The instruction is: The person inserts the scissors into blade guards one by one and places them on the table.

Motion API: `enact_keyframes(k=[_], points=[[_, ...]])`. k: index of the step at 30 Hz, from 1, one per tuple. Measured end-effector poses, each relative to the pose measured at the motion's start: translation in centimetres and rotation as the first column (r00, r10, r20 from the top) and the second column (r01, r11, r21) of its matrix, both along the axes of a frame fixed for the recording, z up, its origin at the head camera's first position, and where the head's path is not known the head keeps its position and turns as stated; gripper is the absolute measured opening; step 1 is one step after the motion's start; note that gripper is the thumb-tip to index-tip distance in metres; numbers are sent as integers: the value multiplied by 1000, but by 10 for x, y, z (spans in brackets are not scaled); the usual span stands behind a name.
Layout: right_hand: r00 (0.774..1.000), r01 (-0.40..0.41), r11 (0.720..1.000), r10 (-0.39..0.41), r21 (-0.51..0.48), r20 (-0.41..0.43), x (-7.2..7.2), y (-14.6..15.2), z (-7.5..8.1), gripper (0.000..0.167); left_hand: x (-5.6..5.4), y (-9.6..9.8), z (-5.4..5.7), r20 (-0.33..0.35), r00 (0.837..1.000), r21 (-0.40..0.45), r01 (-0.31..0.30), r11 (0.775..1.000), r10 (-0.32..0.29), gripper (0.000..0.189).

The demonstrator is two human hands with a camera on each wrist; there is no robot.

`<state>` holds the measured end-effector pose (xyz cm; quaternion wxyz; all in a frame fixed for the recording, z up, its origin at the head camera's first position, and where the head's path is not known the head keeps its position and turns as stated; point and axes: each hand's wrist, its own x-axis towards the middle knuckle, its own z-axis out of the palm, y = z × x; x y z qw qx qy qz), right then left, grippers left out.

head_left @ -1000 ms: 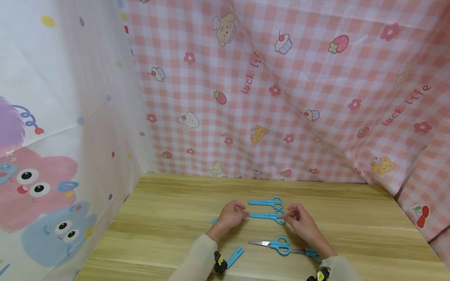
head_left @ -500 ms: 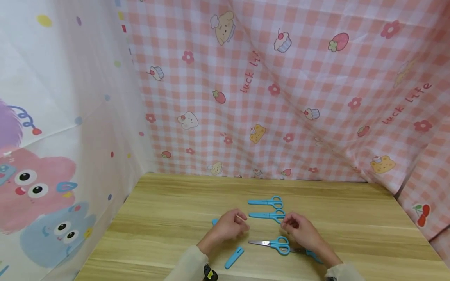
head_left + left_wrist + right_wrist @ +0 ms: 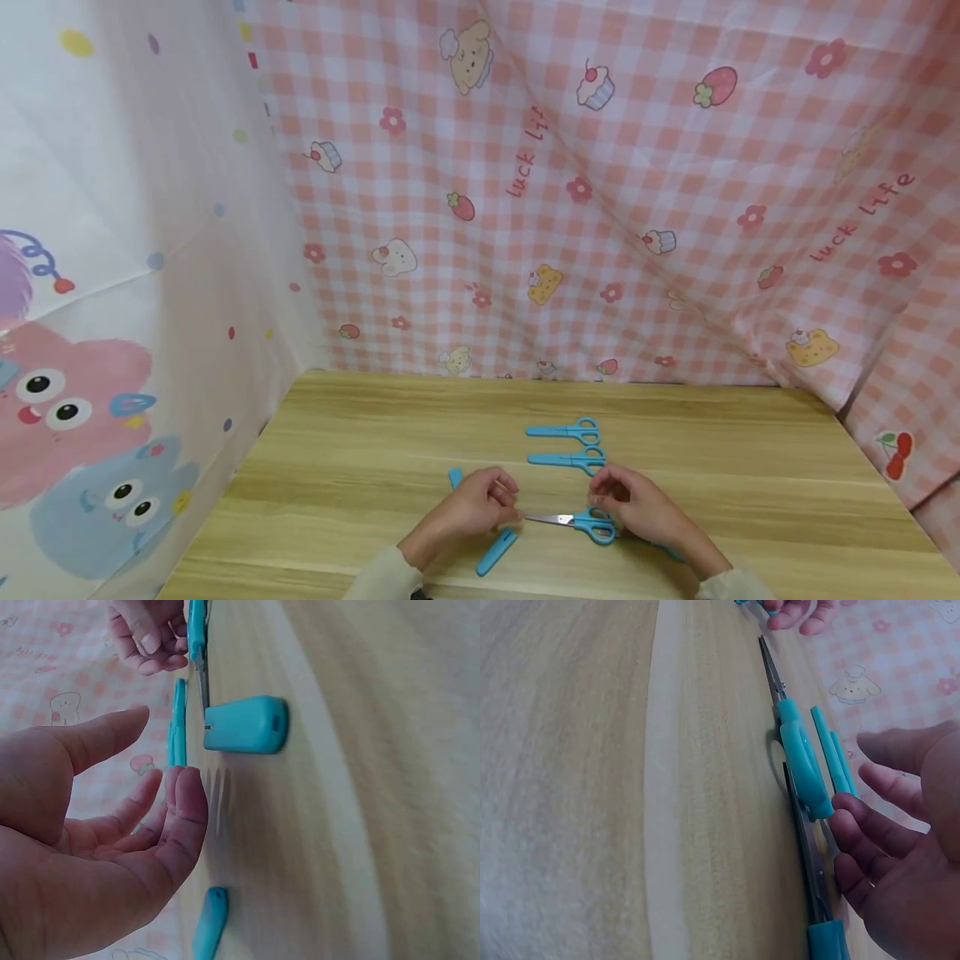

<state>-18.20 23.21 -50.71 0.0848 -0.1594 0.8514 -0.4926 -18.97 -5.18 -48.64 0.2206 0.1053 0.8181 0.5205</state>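
My left hand [image 3: 480, 504] is just above the table with its fingers loosely bent and nothing between them. Its fingertips are beside the blade tip of a pair of blue-handled scissors [image 3: 582, 520] lying bare-bladed. A blue scissor cover [image 3: 497, 552] lies just in front of that hand; another cover [image 3: 455, 477] is partly hidden behind it. At the other end of these scissors is my right hand [image 3: 641, 507], fingers relaxed and apart, fingertips right at the handle loops in the right wrist view. A second bare pair of scissors [image 3: 826, 941] lies below this hand, mostly hidden in the head view.
Two covered pairs of blue scissors, the far one [image 3: 555, 432] and the nearer one [image 3: 558, 459], lie parallel behind the hands on the wooden table [image 3: 360, 450]. A pink checked cloth [image 3: 450, 275] hangs along the back edge, and a white printed cloth [image 3: 195, 333] along the left.
Both hands have come away from the nearer covered scissors and moved toward the front, to either end of the bare pair. The covered scissors stay lined up behind.
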Motion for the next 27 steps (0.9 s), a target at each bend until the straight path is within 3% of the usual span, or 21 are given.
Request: enact_keyframes(k=[6,15,27], points=[[995,-82,997,82,-17,58,0,2,-2,27,5,-7,-4,-13,999,0,53,999,-53,27],[989,-145,988,142,57,48,-2,5,-1,40,6,-14,-8,-10,996,-13,89,996,-89,31],[982,-177,982,171,69,76,-1,4,0,42,5,-21,-12,0,991,5,131,991,-131,41]])
